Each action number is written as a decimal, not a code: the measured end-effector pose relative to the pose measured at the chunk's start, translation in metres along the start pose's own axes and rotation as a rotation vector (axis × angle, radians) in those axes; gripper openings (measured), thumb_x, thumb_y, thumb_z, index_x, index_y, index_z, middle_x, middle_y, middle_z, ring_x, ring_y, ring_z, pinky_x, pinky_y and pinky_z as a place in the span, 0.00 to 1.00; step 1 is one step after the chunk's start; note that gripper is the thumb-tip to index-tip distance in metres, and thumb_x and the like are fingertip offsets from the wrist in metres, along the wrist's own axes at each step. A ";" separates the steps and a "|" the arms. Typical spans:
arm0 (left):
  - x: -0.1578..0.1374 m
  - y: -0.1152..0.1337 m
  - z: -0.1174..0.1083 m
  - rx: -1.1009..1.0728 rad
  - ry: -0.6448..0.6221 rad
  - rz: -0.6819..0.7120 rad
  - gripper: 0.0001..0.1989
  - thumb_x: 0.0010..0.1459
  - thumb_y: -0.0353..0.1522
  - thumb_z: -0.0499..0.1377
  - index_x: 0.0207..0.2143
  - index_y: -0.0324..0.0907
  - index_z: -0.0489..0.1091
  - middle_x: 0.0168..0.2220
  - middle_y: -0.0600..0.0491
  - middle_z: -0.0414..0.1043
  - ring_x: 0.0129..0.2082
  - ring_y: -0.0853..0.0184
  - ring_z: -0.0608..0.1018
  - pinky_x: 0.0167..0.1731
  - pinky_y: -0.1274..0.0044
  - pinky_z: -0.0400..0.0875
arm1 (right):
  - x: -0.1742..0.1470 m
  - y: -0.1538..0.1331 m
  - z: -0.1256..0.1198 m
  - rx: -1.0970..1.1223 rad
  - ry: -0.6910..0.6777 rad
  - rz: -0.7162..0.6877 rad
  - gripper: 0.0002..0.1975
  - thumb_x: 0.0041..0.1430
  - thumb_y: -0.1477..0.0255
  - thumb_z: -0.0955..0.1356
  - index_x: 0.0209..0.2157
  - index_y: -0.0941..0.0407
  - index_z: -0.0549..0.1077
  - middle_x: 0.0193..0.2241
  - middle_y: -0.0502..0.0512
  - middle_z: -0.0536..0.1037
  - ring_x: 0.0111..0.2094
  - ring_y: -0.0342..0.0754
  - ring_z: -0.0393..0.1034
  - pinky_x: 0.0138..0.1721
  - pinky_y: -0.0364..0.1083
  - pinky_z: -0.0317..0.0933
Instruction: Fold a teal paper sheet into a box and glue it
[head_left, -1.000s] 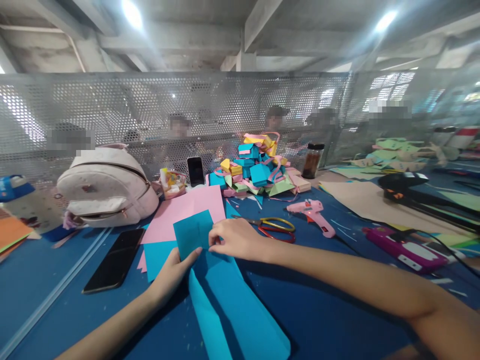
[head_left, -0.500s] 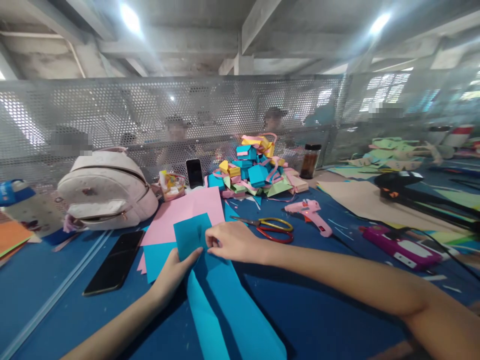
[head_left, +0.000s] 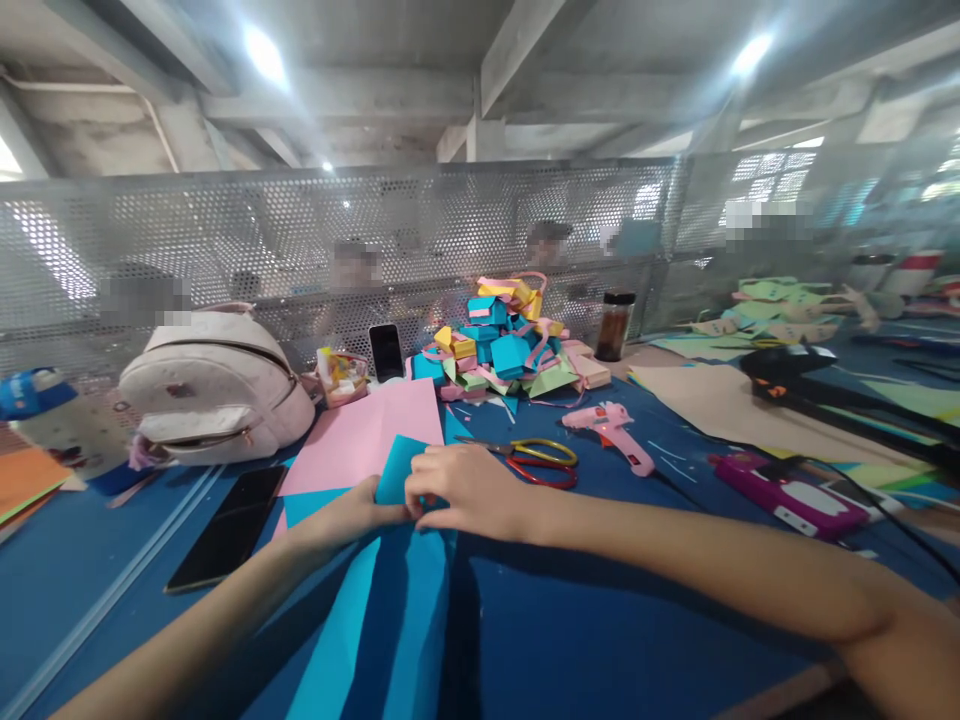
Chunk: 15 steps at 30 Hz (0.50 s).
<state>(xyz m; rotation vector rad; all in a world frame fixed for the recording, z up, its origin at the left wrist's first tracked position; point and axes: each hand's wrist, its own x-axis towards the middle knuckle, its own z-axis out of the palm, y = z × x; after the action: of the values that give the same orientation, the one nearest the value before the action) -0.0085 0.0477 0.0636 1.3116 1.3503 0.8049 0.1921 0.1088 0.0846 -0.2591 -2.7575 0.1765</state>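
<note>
A long piece of blue paper (head_left: 382, 620), creased lengthwise, runs from my hands toward the bottom edge of the view. My left hand (head_left: 364, 515) is closed on its upper left part, thumb lying across the paper. Close against it, my right hand (head_left: 465, 490) pinches the same paper with curled fingers; the fingertips partly hide the fold. A pink sheet (head_left: 375, 425) and another blue sheet (head_left: 311, 503) lie flat behind. Scissors (head_left: 536, 460) with red and yellow handles rest just beyond my right hand.
A pink glue gun (head_left: 615, 430) and a purple box-like device (head_left: 787, 490) lie to the right. At the back stands a heap of folded paper pieces (head_left: 510, 345) beside a jar (head_left: 615, 325). On the left are a black phone (head_left: 229, 525), a white backpack (head_left: 217, 385) and a bottle (head_left: 71, 425).
The blue paper has swung its lower end to the left and narrowed, its sides drawn together. Both hands have come closer together at its upper end.
</note>
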 end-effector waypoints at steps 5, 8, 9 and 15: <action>0.004 0.005 0.008 -0.047 -0.140 -0.051 0.14 0.47 0.32 0.69 0.38 0.39 0.77 0.33 0.54 0.80 0.34 0.64 0.78 0.35 0.77 0.72 | -0.029 0.007 0.007 -0.066 0.075 -0.258 0.10 0.68 0.71 0.63 0.40 0.57 0.76 0.38 0.52 0.77 0.39 0.45 0.66 0.40 0.44 0.57; 0.009 0.004 0.011 -0.095 -0.173 -0.100 0.15 0.49 0.35 0.68 0.39 0.39 0.77 0.36 0.51 0.80 0.36 0.62 0.79 0.39 0.73 0.73 | -0.047 0.012 0.014 -0.065 0.149 -0.305 0.10 0.67 0.75 0.63 0.43 0.58 0.75 0.41 0.54 0.79 0.42 0.46 0.67 0.41 0.45 0.59; 0.011 0.003 0.012 -0.112 -0.182 -0.120 0.15 0.49 0.37 0.68 0.39 0.38 0.76 0.36 0.49 0.80 0.36 0.61 0.80 0.40 0.72 0.73 | -0.053 0.014 0.016 -0.064 0.172 -0.308 0.10 0.67 0.76 0.62 0.44 0.59 0.75 0.42 0.54 0.79 0.42 0.46 0.67 0.42 0.45 0.59; 0.019 0.001 0.015 -0.178 -0.179 -0.212 0.21 0.46 0.39 0.70 0.41 0.38 0.75 0.38 0.46 0.81 0.38 0.57 0.81 0.40 0.69 0.74 | -0.068 0.025 0.029 -0.077 0.227 -0.305 0.12 0.69 0.76 0.61 0.48 0.58 0.74 0.46 0.53 0.79 0.44 0.45 0.68 0.44 0.45 0.60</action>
<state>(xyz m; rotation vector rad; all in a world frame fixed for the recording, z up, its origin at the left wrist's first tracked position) 0.0087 0.0633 0.0569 1.0555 1.2223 0.6310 0.2478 0.1168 0.0304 0.1174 -2.5403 -0.0378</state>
